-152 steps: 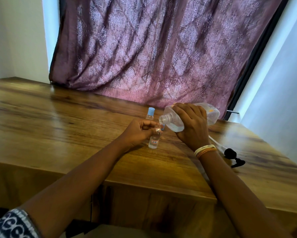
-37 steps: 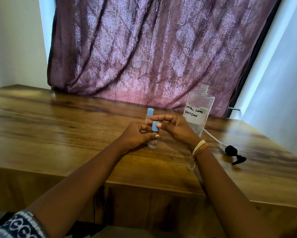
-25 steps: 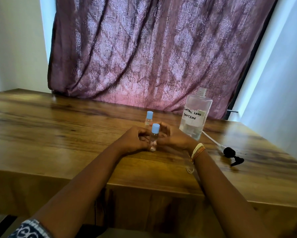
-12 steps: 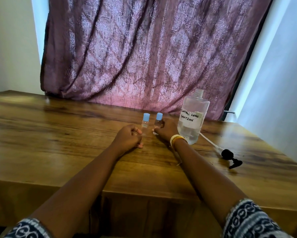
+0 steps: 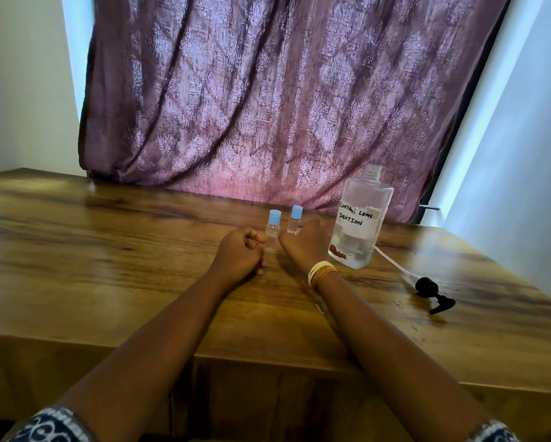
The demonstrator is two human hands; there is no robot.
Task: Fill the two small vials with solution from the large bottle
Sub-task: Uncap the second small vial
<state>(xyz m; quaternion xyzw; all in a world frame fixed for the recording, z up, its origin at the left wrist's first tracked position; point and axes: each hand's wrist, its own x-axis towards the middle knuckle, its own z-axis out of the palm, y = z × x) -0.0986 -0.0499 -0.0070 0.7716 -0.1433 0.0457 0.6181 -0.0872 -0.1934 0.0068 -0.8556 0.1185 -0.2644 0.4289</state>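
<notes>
Two small clear vials with blue caps stand upright side by side on the wooden table [image 5: 108,250]: the left vial [image 5: 274,229] and the right vial [image 5: 295,222]. My left hand [image 5: 239,254] rests on the table in a loose fist just left of the left vial and holds nothing. My right hand [image 5: 303,245] lies against the foot of the right vial. Its fingers are hidden, so a grip cannot be told. The large clear bottle [image 5: 360,223], labelled contact lens solution, stands upright and uncapped to the right, about a third full.
The black pump cap with its white tube [image 5: 429,290] lies on the table right of the bottle. A purple curtain [image 5: 268,106] hangs behind the table's far edge. The near table edge runs below my forearms.
Since 1.5 s ago, the near vial was capped and moved back beside the other vial by my right hand. My left hand let go and settled on the table. Over the last half second little moved.
</notes>
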